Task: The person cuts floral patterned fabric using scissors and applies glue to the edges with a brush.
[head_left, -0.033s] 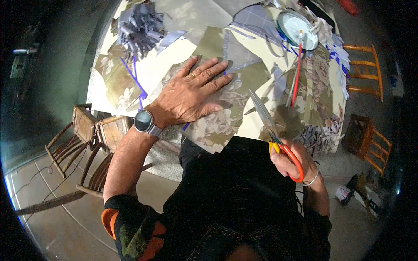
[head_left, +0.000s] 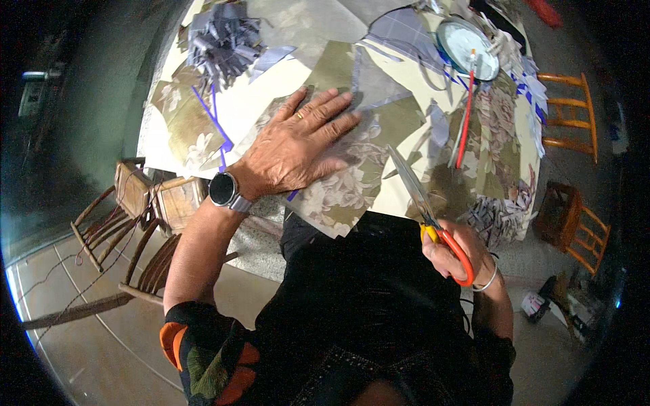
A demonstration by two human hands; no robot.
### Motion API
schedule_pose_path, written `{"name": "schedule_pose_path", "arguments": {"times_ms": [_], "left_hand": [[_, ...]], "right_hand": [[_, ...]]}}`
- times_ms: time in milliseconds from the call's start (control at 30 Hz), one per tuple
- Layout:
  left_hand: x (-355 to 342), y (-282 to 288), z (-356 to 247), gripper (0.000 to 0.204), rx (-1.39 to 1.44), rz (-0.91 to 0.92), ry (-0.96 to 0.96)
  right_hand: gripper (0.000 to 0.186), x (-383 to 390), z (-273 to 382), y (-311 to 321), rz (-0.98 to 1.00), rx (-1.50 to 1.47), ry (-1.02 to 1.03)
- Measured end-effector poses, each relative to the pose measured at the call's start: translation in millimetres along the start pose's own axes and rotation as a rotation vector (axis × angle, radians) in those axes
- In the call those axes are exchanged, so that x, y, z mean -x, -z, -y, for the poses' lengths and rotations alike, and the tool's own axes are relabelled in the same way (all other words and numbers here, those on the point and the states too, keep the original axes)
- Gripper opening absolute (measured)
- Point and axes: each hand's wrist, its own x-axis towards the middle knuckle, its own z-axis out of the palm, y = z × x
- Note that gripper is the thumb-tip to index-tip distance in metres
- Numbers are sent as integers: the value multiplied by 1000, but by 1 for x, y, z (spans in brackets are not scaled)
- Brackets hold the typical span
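Note:
My left hand lies flat, fingers spread, on a floral olive-and-beige piece that looks like cloth. A grey-blue checked scrap adjoins it under and past the fingertips. In my right hand is a pair of scissors with red and yellow handles. Their long blades look closed or nearly so and point up and away, just right of the floral piece. The piece's near corner hangs over the table's front edge. My palm hides part of it.
A round dish of whitish stuff stands at the far right, a red-handled brush leaning on it. Grey-blue strips lie heaped far left. More floral pieces and scraps cover the pale table top. Wooden chairs stand around.
The whole view has shifted very slightly. Both hands and the scissors keep their places relative to the floral piece.

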Motion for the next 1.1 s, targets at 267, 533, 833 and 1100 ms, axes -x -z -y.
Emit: {"name": "schedule_pose_path", "arguments": {"times_ms": [267,533,833,1100], "left_hand": [[109,-6,-66,24,827,-860,1002],[132,-65,-118,41,1864,-811,1031],[91,-44,-119,49,1842,-422,1051],[91,-70,-113,39,1982,-429,948]], "right_hand": [[40,15,-17,7,243,127,39],[54,8,-11,11,450,327,19],[55,10,-21,-5,487,357,-11],[56,2,-16,-24,425,346,-7]]}}
